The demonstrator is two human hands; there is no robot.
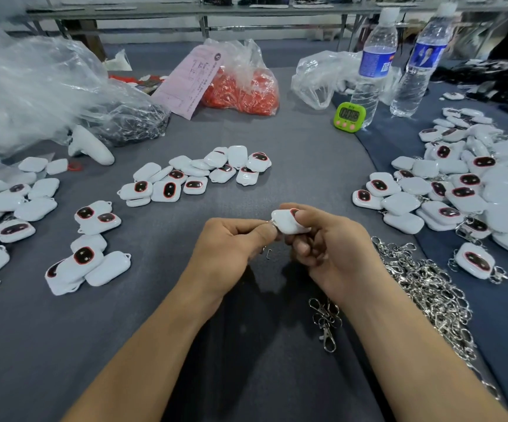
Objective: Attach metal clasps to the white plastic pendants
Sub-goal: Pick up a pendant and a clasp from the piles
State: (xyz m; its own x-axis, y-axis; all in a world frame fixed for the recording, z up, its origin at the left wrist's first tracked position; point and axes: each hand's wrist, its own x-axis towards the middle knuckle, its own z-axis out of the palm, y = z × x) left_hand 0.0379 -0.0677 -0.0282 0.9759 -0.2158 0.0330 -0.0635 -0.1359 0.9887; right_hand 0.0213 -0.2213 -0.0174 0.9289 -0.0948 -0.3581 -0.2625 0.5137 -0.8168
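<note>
Pinching half-hidden clasp [270, 222] at pendant [287, 223]: left hand [231, 245].

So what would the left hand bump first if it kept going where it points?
Probably the white pendant held by the right hand. The left hand points right, straight at it, and pinches a small metal ring at its edge.
</note>
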